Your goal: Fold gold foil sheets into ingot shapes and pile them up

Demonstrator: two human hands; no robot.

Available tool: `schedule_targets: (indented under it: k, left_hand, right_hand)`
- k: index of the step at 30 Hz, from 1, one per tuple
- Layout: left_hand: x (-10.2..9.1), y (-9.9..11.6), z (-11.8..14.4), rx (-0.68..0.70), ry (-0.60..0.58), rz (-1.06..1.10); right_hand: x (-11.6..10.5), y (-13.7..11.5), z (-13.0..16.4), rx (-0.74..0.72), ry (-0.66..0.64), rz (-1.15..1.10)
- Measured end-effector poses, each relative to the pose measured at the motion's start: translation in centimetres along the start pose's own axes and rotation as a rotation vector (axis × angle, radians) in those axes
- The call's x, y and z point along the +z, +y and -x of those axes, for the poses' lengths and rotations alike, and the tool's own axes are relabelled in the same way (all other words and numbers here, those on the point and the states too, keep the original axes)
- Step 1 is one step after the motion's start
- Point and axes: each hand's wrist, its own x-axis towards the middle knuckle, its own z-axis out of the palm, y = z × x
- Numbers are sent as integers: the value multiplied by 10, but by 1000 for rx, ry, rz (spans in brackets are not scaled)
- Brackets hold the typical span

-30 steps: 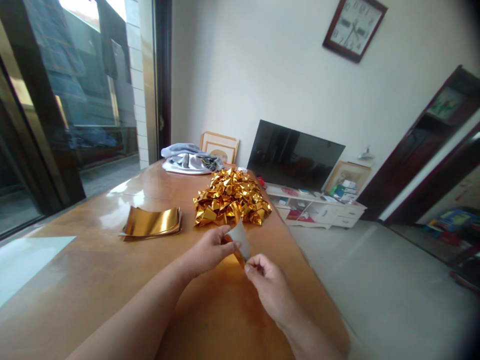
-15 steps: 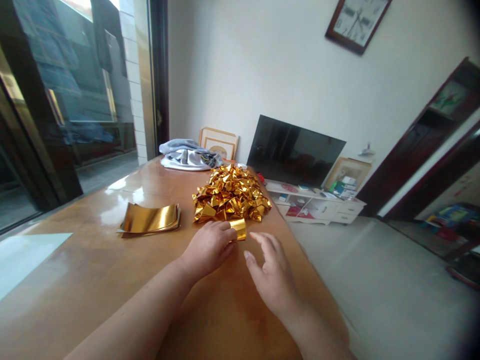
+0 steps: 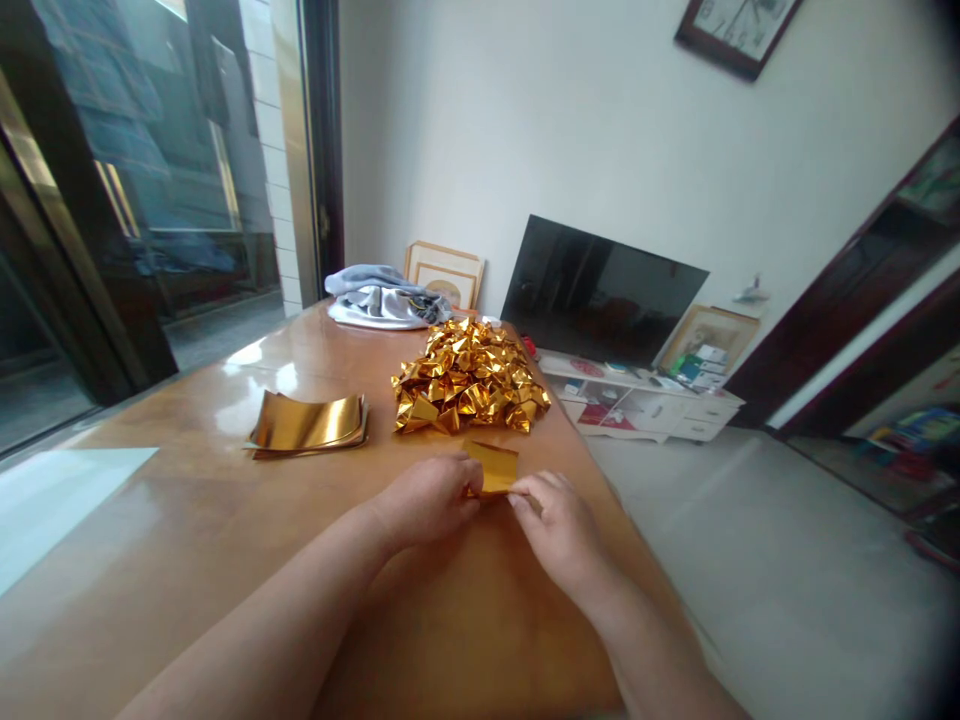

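The gold foil sheet (image 3: 495,466) lies flat on the wooden table (image 3: 187,520), its long axis running left to right, just in front of one heap of folded gold pieces (image 3: 469,388). It is one shiny, mirror-like rectangle. The left hand (image 3: 427,498) pinches its left edge, the right hand (image 3: 559,525) its right edge, both narrowly closed on it. One stack of flat gold sheets (image 3: 309,424) sits well left
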Motion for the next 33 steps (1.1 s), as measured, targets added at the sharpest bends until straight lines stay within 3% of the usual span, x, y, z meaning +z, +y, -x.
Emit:
schedule_targets:
  k: [4,10,18,25,33]
  left_hand:
    - [1,-2,0,9,-26,7]
    - [-3,4,-1,22,-31,-30]
    - [3,-1,-1,-13,-60,43]
    - [12,-17,-4,-107,-109,151]
    - [5,-19,-5,-198,-129,153]
  right_hand:
    - [3,3,5,19,-24,-20]
    - [2,-8,7,-73,-52,32]
    - [9,5,6,-65,-128,-56]
    - [15,13,2,48,-134,-232]
    - [24,21,2,171,-129,-341]
